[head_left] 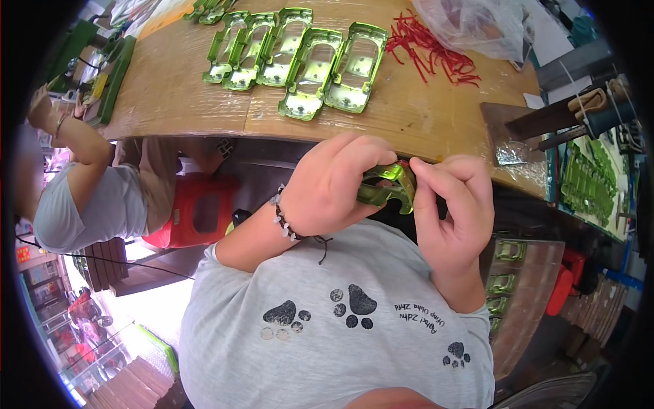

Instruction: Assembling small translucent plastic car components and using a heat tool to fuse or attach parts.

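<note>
My left hand (334,178) grips a shiny green toy car body (381,193) in front of my chest, just off the table's near edge. Thumb and forefinger of my right hand (455,204) are pinched together at the right end of that body. A speck of red shows by those fingertips, but what they hold, if anything, is too small to make out. On the table beyond, several more green car bodies (355,67) lie side by side. To their right is a loose heap of thin red plastic strips (436,51).
The brown table (170,95) is covered in clear film. A clear plastic bag (477,27) lies behind the red strips. At right stands a dark bench device (565,119), with more green parts (589,180) beyond. A co-worker (95,198) sits at left by a red stool (197,208).
</note>
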A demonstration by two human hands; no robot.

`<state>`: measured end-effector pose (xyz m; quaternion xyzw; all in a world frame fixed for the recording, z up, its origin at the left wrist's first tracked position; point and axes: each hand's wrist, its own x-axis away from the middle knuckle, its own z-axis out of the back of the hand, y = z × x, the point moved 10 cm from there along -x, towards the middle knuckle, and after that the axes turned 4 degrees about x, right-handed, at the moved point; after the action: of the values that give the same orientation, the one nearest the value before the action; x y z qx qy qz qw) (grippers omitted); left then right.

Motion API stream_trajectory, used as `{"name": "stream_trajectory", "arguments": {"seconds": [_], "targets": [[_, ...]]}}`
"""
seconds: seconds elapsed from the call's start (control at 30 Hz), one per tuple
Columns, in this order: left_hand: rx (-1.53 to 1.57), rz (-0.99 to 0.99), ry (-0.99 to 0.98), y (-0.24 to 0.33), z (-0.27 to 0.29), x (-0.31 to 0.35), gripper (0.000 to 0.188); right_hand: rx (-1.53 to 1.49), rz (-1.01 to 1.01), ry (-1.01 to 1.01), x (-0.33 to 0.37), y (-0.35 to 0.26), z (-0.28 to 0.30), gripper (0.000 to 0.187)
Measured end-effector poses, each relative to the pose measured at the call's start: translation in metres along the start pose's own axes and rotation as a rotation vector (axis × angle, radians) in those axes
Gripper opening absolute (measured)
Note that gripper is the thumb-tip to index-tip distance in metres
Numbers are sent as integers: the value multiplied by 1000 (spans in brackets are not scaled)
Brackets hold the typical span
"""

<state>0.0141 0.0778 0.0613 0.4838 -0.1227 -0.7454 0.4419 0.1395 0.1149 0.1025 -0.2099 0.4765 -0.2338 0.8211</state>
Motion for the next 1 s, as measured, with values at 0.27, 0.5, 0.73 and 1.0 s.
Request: {"name": "stream_trajectory", "arguments": {"seconds": [0.27,0.5,0.73,1.0], "targets": [[-113,26,-5,-3,-3,-3,73,18,14,-34,5,6,-1,32],[-226,14,-165,3,-21,-8,67,237,-59,-45,8,15,1,21],[405,183,-100,-12,-33,4,74,-512,-151,129,21,31,8,18],[399,169,-114,-14,-36,5,76,-314,-31,97,19,26,10,19]]}}
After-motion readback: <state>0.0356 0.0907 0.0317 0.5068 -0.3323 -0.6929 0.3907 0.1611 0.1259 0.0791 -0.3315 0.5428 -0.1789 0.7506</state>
